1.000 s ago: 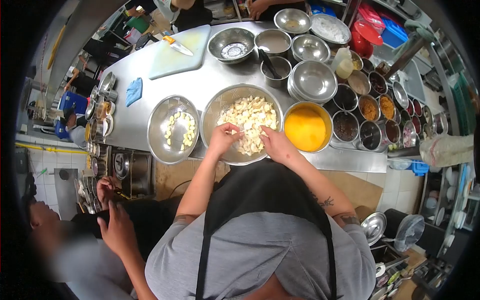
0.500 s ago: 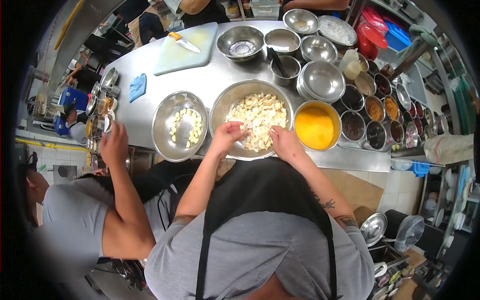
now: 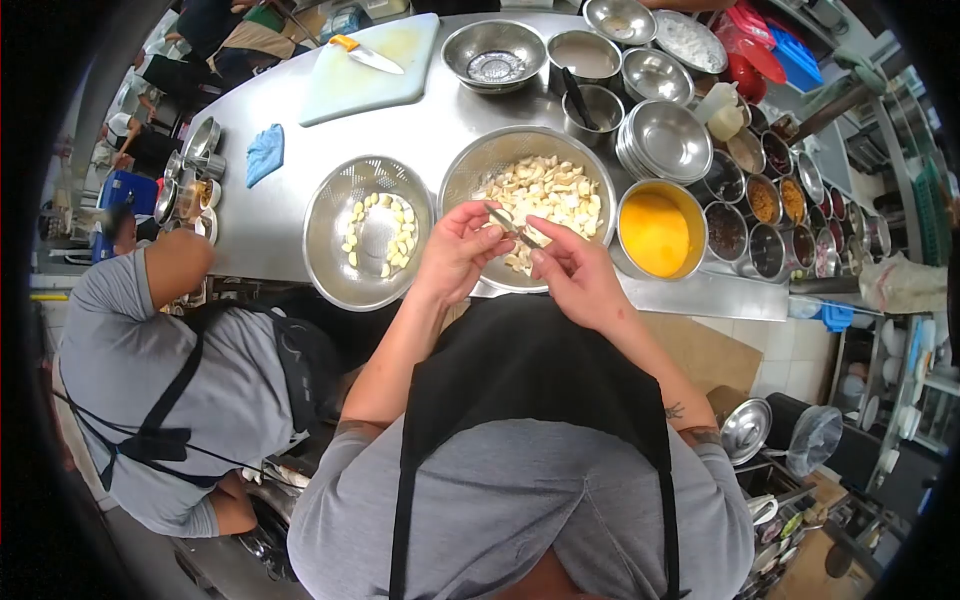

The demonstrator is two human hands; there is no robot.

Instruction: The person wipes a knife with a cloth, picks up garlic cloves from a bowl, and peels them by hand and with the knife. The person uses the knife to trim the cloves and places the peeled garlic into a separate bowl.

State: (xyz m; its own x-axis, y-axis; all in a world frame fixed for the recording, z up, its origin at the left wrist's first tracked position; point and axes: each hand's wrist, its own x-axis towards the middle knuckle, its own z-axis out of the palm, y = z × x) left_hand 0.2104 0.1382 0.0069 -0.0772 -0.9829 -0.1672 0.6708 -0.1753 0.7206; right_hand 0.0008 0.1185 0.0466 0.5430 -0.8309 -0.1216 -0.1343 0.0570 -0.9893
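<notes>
My right hand (image 3: 580,280) is closed on a slim dark small knife (image 3: 514,227), which slants up and left toward my other fingers. My left hand (image 3: 460,248) is pinched beside the blade; what lies between its fingertips is too small to make out. Both hands hover over the near edge of a large perforated steel colander (image 3: 455,170). Unpeeled garlic cloves (image 3: 550,195) with papery skins are heaped inside it. To the left stands another colander (image 3: 322,215), with pale peeled garlic cloves (image 3: 402,240) scattered on its bottom.
A steel pot (image 3: 690,222) of yellow liquid stands right of the garlic. Steel bowls (image 3: 494,55) and several containers of ingredients line the back and right. A cutting board (image 3: 340,85) bears an orange-handled knife (image 3: 368,55). A blue cloth (image 3: 265,155) lies left. A co-worker (image 3: 200,380) stands at my left.
My hands have lifted from the garlic heap and come together, and the small knife now shows between them. The co-worker on the left has turned and lowered the raised arm. The view has shifted slightly.
</notes>
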